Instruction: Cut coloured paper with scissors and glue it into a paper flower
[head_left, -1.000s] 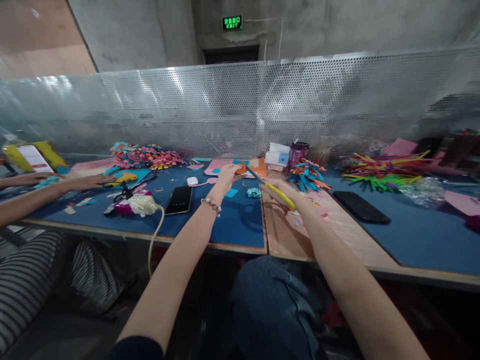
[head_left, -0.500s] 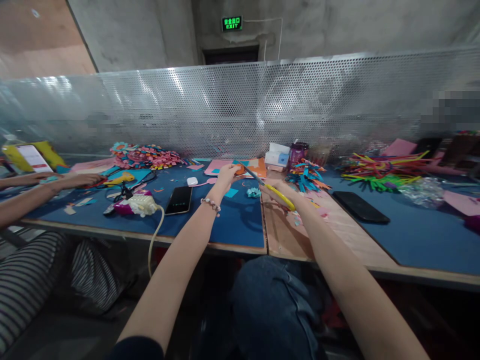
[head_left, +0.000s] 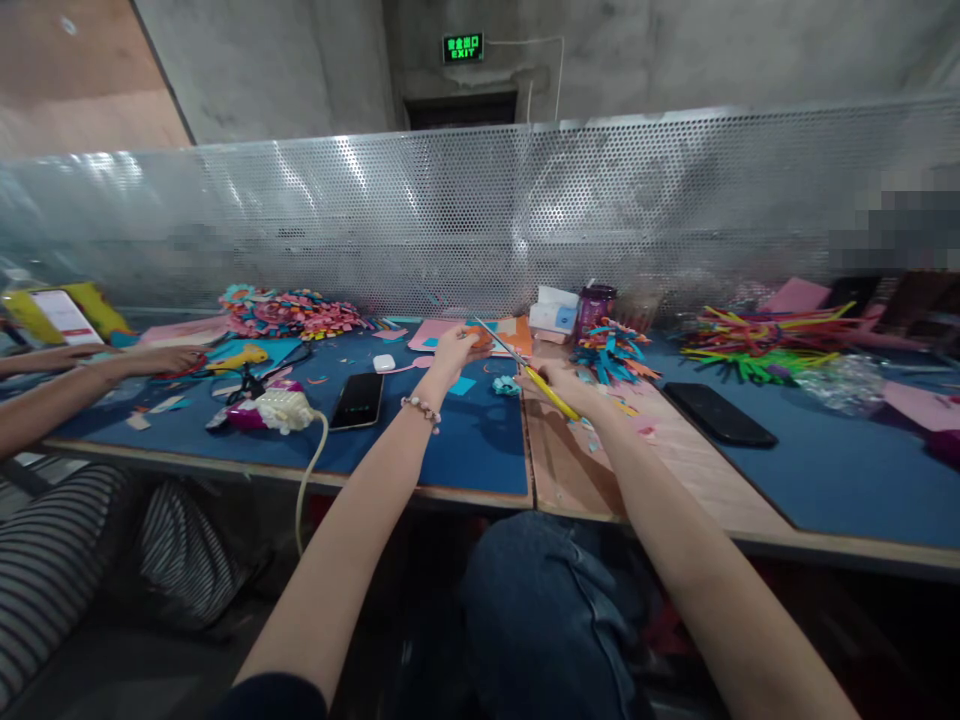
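My left hand is stretched out over the blue mat, its fingers pinched on a small orange paper piece. My right hand grips yellow-handled scissors, whose blades point up and left toward that paper. A beaded bracelet sits on my left wrist. A small teal paper flower lies on the mat between my hands.
A black phone and a white earbud case lie left of my hands; another phone lies right. Paper flower piles, tissue box, purple cup, coloured strips. Another person's hands work at left near a glue gun. Perforated metal screen behind.
The scissors' blades have tilted upward and shifted slightly left beside the orange paper. The other person's hands at left moved a little.
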